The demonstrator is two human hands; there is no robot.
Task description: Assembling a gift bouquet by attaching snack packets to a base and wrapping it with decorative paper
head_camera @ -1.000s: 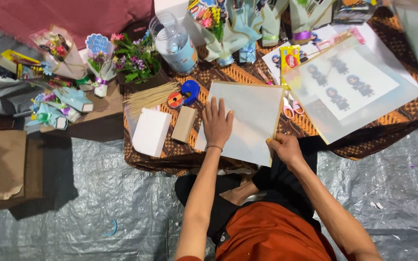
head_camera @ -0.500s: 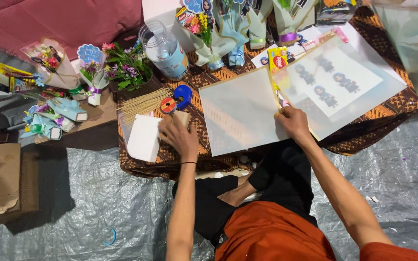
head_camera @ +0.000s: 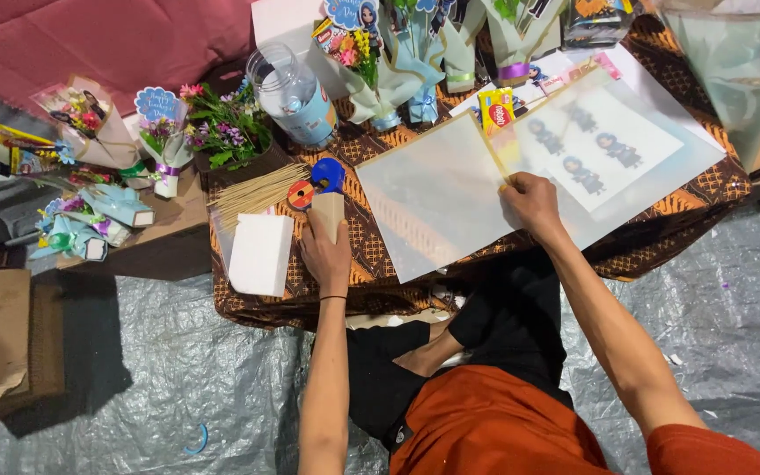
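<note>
Near the frame's centre, the left hand (head_camera: 327,255) closed around a small tan card (head_camera: 328,214) beside a white block (head_camera: 259,253). The right hand (head_camera: 531,204), further right, pinched a translucent sheet (head_camera: 437,195) lying across the patterned table (head_camera: 661,233).

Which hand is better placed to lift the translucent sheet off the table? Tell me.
Right. The right hand already rests on the translucent sheet, fingers at its upper edge. The left hand is off to the side on a small tan card.
</note>
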